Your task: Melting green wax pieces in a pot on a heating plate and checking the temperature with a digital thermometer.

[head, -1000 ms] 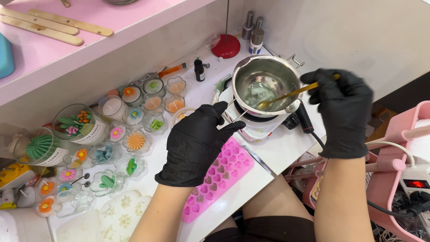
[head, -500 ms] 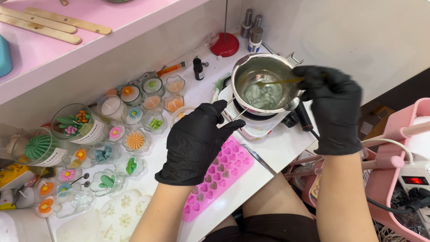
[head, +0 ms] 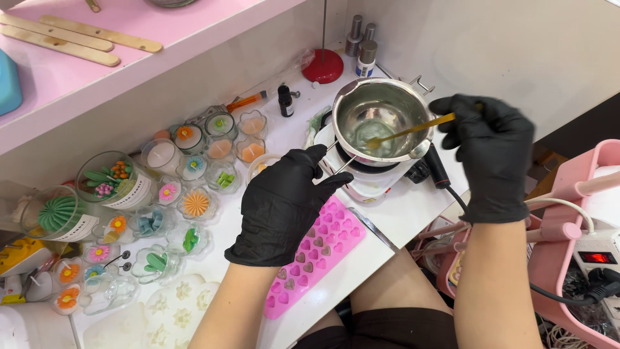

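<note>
Nearest to us, our left hand in its black glove rests flat and spread over the top end of the pink heart mould, grasping nothing; its fingertips reach to the handle of the steel pot. It has kept this place since the earlier frames. Our right hand, also gloved, is clenched around the end of a thin golden stirring stick, whose tip dips into the pot. A second ago that hand stood lower, and half a second ago it hung right over the pot's rim; now it has drawn back to the right, leaving the pot's inside open to view.

The pot sits on a small white hotplate on the white table. What lies in it is hard to make out: a pale, shiny pool. The glove hides part of the mould, and the stick's grip end is lost in the fist.

Farther left stand small glass candle cups with coloured flowers, and behind the pot a red stand.
</note>
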